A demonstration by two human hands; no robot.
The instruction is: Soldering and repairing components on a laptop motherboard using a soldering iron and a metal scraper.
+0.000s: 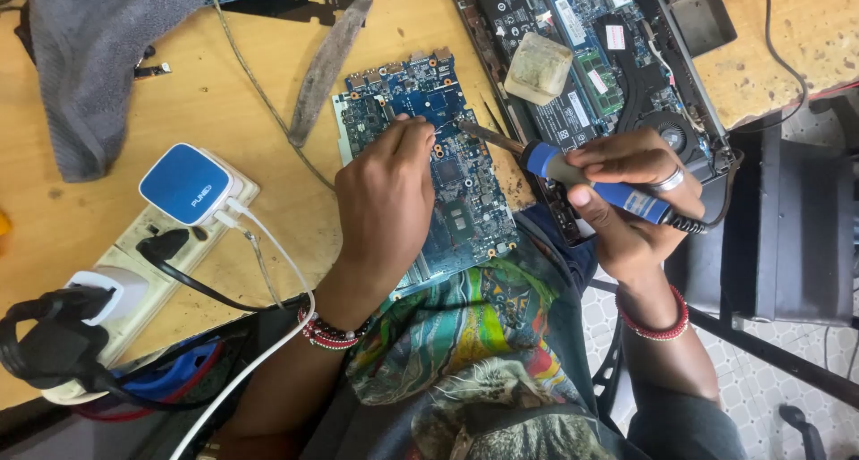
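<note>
Soldering iron (591, 184) gripped pen-like in right hand (631, 200), tip angled onto blue circuit board (447, 169); left hand (386, 196) pinches thin wire (445, 126) there, steadying the board on the bench (259, 156).

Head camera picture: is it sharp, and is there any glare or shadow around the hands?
Head view: sharp on the circuit board and both hands, left hand and right hand; even, soft light; faint shadows only; slight sheen on the ring; edges bend a little.

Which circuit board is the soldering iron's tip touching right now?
The loose blue circuit board under both hands, not the one still seated in the open laptop behind it.
</note>
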